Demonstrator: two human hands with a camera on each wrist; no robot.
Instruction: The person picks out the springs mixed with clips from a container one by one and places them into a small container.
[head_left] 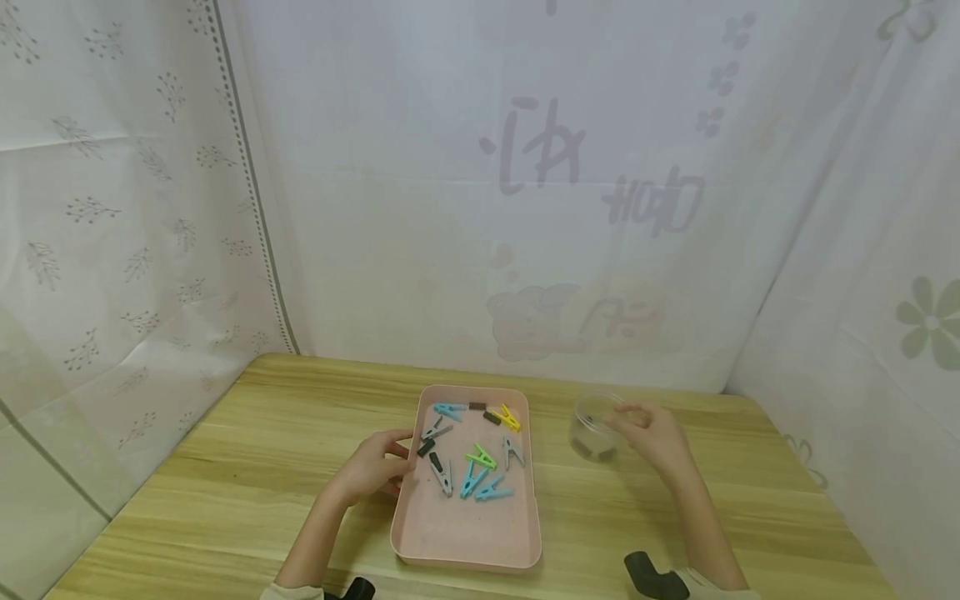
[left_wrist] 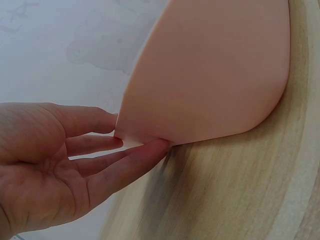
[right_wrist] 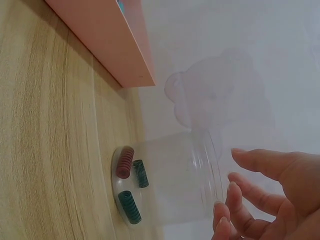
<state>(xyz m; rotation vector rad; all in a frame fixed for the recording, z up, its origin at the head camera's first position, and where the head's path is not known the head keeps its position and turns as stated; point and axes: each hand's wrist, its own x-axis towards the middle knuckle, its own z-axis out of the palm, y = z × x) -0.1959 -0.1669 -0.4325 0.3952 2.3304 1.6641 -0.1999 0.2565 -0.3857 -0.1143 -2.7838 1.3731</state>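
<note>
A wooden surface point(head_left: 285, 450) carries one pink tray point(head_left: 465, 537), and one clear jar point(head_left: 592, 429) stands just to the tray's right, apart from it. Pale curtains point(head_left: 525, 208) hang behind and to both sides.

The left hand point(head_left: 375, 467) rests at the tray's left rim; in the left wrist view its straight fingers point(left_wrist: 135, 162) touch the tray's outer wall and edge without curling round it, so the hand is released. The right hand point(head_left: 652, 433) hovers at the jar's rim with relaxed fingers point(right_wrist: 240, 200) close to the mouth; it grips nothing that I can see.

In the tray lie about ten clothes pegs point(head_left: 472, 467): roughly three teal, three grey, one green point(head_left: 482, 457), one yellow point(head_left: 508, 417) and a couple of dark ones, though the small ones are hard to tell apart. The jar holds three small coiled springs point(right_wrist: 131, 185), one reddish and two green, lying on its bottom.

The jar is light and tall, so I judge that a careless brush from the right fingers could tip it and roll the springs out. A push from the left fingers could slide the tray sideways into the jar.
</note>
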